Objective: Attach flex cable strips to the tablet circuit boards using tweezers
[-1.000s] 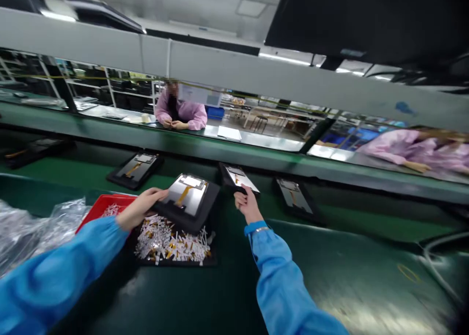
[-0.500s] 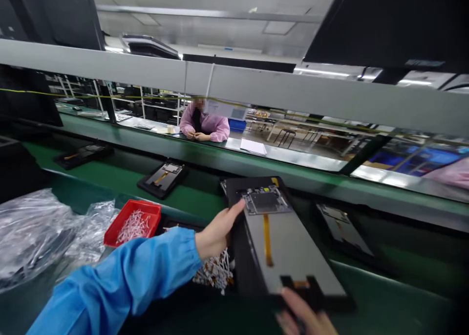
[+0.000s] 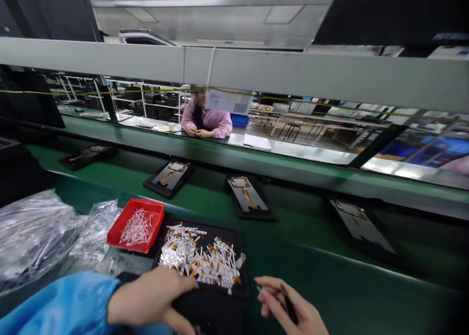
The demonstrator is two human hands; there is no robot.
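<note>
My left hand (image 3: pixel 154 301) lies at the bottom edge in a blue sleeve, its fingers curled over the edge of a black panel (image 3: pixel 212 310) that sits low and is mostly cut off by the frame. My right hand (image 3: pixel 289 308) is just to the right of it, palm up, with a thin dark tool (image 3: pixel 287 301) pinched between its fingers. Just beyond both hands a black tray (image 3: pixel 234 237) holds several small white and orange parts.
A red bin (image 3: pixel 154 208) of white pieces stands left of the tray, with crumpled plastic bags (image 3: pixel 32 232) further left. Several black panels (image 3: pixel 249 201) lie on the green conveyor (image 3: pixel 205 198). A person in pink (image 3: pixel 207 122) sits across the line.
The panel I held up over the conveyor has come down to the bottom edge near my body. My left hand came back with it, and my right hand now shows a thin tool.
</note>
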